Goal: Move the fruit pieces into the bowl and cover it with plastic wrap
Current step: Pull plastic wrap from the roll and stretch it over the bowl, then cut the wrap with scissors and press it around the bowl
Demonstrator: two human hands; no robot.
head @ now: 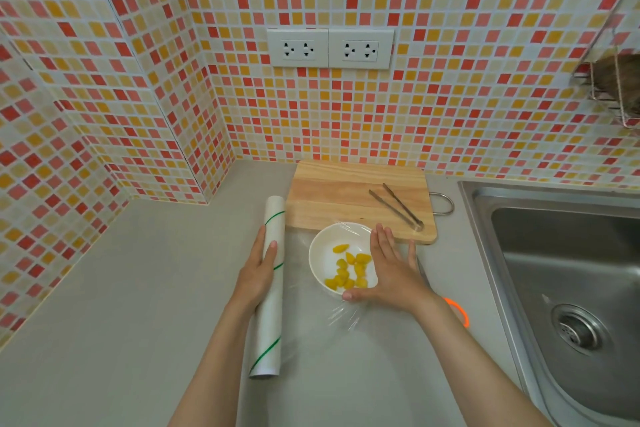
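A white bowl [323,255] stands on the grey counter with several yellow fruit pieces [348,270] inside. A clear sheet of plastic wrap [337,317] is stretched over the bowl from the white roll with green stripes [270,288] lying to its left. My left hand [258,272] grips the roll near its middle. My right hand [391,269] lies flat with fingers spread on the wrap at the bowl's right rim, pressing it down.
A wooden cutting board [346,198] lies behind the bowl with metal tongs [398,206] on it. A steel sink [568,274] is at the right. An orange-handled tool [459,310] lies partly hidden under my right wrist. Tiled walls enclose the corner.
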